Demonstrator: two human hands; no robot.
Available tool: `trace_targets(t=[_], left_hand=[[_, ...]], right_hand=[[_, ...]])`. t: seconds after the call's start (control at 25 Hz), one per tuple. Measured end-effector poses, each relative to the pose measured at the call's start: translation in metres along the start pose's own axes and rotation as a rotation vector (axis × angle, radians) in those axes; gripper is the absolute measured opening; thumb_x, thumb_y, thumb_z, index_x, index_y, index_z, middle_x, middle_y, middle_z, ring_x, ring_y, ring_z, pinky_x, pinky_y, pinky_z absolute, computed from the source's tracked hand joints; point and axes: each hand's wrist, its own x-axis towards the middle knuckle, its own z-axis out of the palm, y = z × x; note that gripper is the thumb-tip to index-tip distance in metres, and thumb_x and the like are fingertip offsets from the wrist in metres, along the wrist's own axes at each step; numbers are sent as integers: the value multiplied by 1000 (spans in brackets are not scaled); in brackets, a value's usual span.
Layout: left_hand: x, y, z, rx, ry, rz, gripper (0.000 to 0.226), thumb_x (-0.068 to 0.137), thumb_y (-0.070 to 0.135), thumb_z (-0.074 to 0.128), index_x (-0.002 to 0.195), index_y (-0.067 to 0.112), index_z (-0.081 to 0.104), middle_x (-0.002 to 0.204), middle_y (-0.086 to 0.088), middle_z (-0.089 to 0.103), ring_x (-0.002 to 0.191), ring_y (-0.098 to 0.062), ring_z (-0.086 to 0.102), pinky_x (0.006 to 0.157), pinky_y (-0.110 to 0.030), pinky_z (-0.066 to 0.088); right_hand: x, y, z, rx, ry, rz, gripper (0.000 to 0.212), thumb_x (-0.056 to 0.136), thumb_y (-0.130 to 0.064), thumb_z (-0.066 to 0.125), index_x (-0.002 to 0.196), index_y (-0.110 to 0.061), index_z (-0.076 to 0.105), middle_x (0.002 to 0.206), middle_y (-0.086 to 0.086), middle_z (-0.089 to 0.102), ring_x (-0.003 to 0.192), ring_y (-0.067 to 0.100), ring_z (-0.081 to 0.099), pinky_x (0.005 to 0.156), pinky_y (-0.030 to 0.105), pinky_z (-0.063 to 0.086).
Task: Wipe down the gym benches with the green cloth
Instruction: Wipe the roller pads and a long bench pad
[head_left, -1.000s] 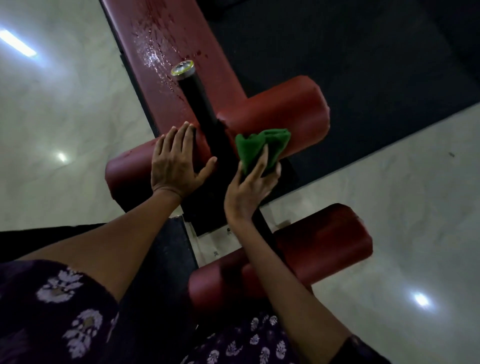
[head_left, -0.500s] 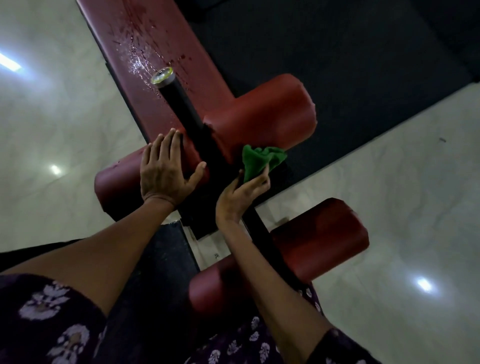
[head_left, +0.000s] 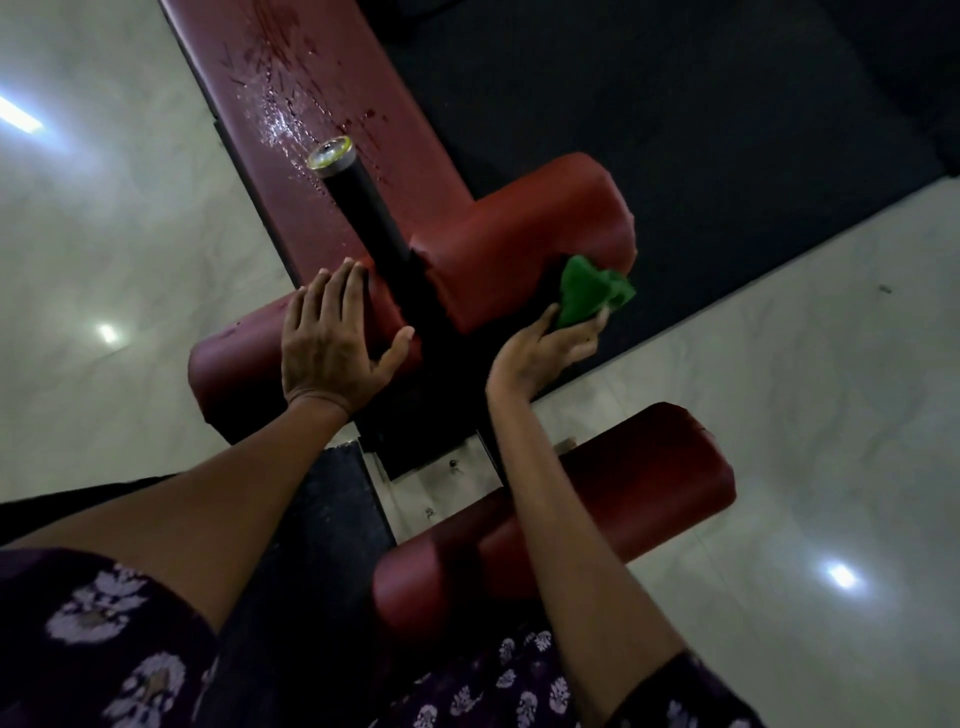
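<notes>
Gripping the bunched green cloth between curled fingers and thumb, the right hand holds it against the underside of the upper right roller pad, near that pad's outer end. The pad's long axis runs from the black post outward to the right, so the cloth would travel along that line. The left hand, fingers straight, rests flat on the left roller pad; the wet bench lies beyond.

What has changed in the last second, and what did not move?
The right hand, gripping the green cloth, slid from beside the black post out toward the right end of the upper right roller pad. The left hand stayed pressed flat on the left roller pad.
</notes>
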Motion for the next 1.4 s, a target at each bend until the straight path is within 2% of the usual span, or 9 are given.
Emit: trace_targets(t=[0.08, 0.2, 0.32, 0.44, 0.68, 0.88, 1.04, 1.2, 1.4], left_hand=[[0, -1, -1, 2, 6, -2, 79, 88, 60, 31, 134, -3, 44, 136, -22, 49, 123, -40, 47, 101, -52, 38], [3, 1, -2, -8, 9, 3, 79, 88, 60, 32, 134, -3, 43, 136, -22, 49, 123, -40, 48, 102, -53, 38], [3, 3, -1, -1, 12, 11, 79, 88, 60, 32, 134, -3, 44, 135, -22, 49, 122, -41, 48, 101, -53, 39], [2, 1, 0, -5, 12, 10, 79, 88, 60, 33, 133, -3, 45, 135, -22, 50, 122, -41, 49, 100, -52, 39], [1, 2, -1, 2, 53, 19, 78, 89, 60, 32, 132, -3, 46, 135, -22, 50, 121, -41, 49, 100, -50, 37], [4, 3, -1, 0, 45, 7, 78, 88, 60, 34, 135, -2, 44, 137, -21, 49, 123, -40, 47, 102, -50, 34], [4, 5, -2, 6, 31, 4, 78, 88, 59, 35, 136, -2, 43, 137, -22, 48, 124, -40, 46, 103, -49, 34], [1, 4, -2, 41, 17, -15, 80, 88, 61, 30, 136, -1, 42, 138, -22, 47, 125, -39, 46, 104, -49, 32], [8, 5, -3, 39, 1, -20, 79, 87, 59, 33, 137, -1, 41, 138, -22, 47, 125, -40, 45, 105, -49, 31]], right_hand=[[-24, 3, -6, 11, -108, 36, 51, 97, -10, 46, 144, -6, 26, 134, 20, 35, 116, 30, 48, 94, 26, 40], [10, -18, -11, 7, -18, -84, 49, 94, -5, 50, 141, -8, 37, 134, 19, 37, 116, 26, 47, 98, 31, 41], [69, -59, -14, -327, -29, -218, 49, 94, -13, 49, 141, -20, 39, 139, 13, 36, 121, 25, 41, 97, 40, 40], [118, -87, -21, -593, -266, -297, 46, 93, -18, 47, 138, -28, 41, 134, 3, 44, 120, 20, 43, 95, 41, 37], [166, -95, -47, -414, -692, 101, 34, 94, -16, 46, 127, -23, 48, 117, 6, 60, 104, 22, 59, 96, 42, 47], [177, -124, -40, -496, -831, 39, 32, 98, -29, 45, 130, -25, 45, 111, -2, 57, 97, 14, 57, 80, 31, 48], [190, -119, -5, -500, -882, 116, 41, 99, -30, 43, 139, -26, 39, 120, 0, 57, 101, 17, 56, 90, 36, 47], [197, -89, -35, -474, -903, 251, 32, 98, -28, 48, 130, -29, 46, 122, 5, 61, 102, 20, 61, 86, 37, 51], [197, -130, -9, -543, -928, -95, 33, 96, -31, 50, 128, -24, 49, 117, -1, 59, 108, 18, 57, 93, 34, 46]])
